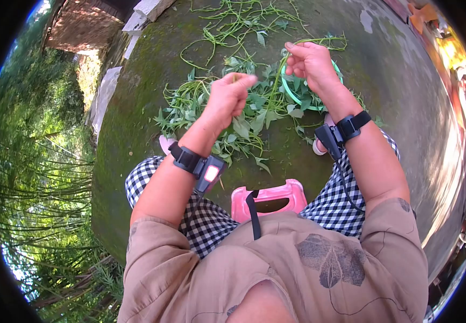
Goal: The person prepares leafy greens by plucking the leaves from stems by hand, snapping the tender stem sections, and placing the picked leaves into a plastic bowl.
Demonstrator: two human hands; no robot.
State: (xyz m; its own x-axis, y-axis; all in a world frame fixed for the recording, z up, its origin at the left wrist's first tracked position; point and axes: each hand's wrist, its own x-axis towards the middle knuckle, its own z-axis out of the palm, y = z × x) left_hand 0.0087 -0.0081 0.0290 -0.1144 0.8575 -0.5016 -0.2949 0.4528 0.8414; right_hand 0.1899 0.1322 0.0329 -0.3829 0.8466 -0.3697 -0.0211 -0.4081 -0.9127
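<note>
My right hand (pixel 311 62) pinches a long green leafy vine stem (pixel 277 81) between thumb and fingers. Part of the stem trails down toward the leaves below, and thin green strands stick out beyond the fingertips. My left hand (pixel 232 96) is closed to the left of it, thumb pressed against curled fingers and slightly blurred; whatever it may hold is too small to make out. Under both hands lies a heap of leafy green vines (pixel 249 126). A round container with a light green rim (pixel 292 93) sits partly behind my right wrist, with leaves in it.
Bare green stems (pixel 233 32) lie tangled beyond the heap on the mossy concrete ground (pixel 136 116). A pink plastic stool (pixel 292 194) is between my legs. White stone blocks (pixel 106 97) edge the left side, with dense plants (pixel 44 188) past them.
</note>
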